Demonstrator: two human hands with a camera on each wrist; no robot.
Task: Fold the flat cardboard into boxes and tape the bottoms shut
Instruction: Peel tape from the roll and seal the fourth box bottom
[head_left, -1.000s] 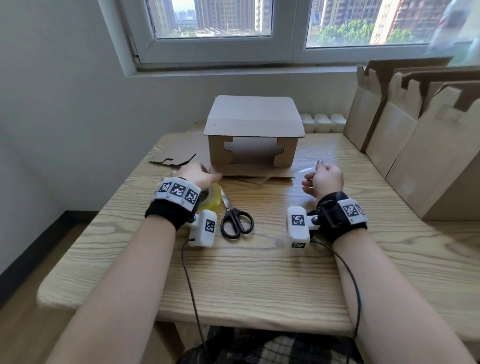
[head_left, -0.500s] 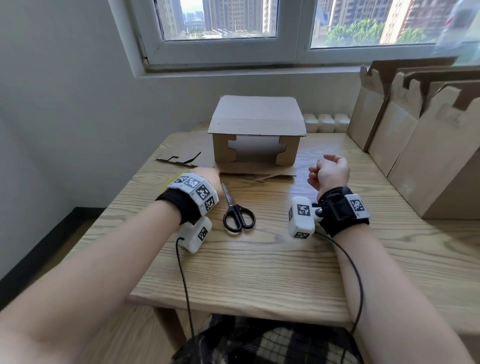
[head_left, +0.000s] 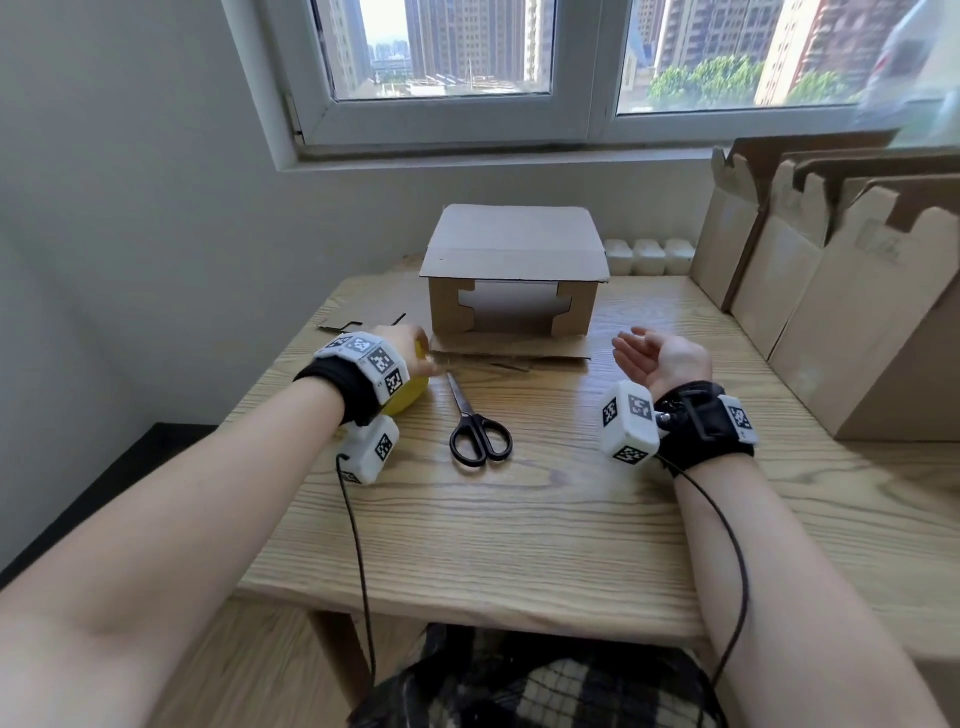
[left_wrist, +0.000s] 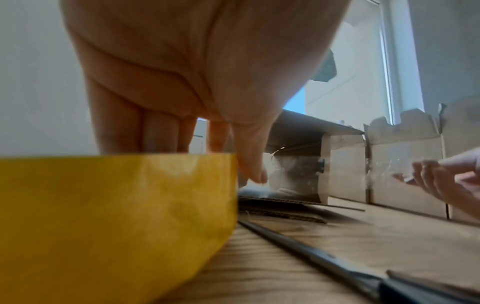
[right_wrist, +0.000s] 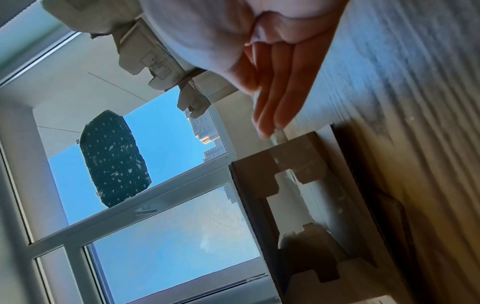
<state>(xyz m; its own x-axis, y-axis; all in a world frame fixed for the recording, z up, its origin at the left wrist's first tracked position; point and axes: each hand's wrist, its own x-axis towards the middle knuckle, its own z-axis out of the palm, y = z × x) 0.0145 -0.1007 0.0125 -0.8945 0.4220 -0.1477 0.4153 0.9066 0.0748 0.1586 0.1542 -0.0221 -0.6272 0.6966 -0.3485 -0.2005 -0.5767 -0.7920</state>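
Observation:
A folded cardboard box (head_left: 514, 244) lies on its side at the back of the table, its open end with notched flaps facing me. It rests on flat cardboard (head_left: 509, 352). My left hand (head_left: 423, 364) grips a yellow tape roll (head_left: 414, 399) left of the box. In the left wrist view the fingers (left_wrist: 161, 133) reach down behind the roll (left_wrist: 116, 216). My right hand (head_left: 631, 345) is turned palm up to the right of the box. Its thumb and fingertips pinch the end of a clear tape strip (left_wrist: 363, 170) that stretches from the roll.
Black scissors (head_left: 478, 436) lie between my hands, blades pointing toward the box. Several folded boxes (head_left: 841, 312) stand in a row at the right edge. A flat cardboard piece (head_left: 358, 326) lies at back left. The wooden table (head_left: 519, 519) ends near my lap.
My right hand has moved right and turned from a curled fist to palm up. My left hand has stayed on the tape roll, sliding slightly left.

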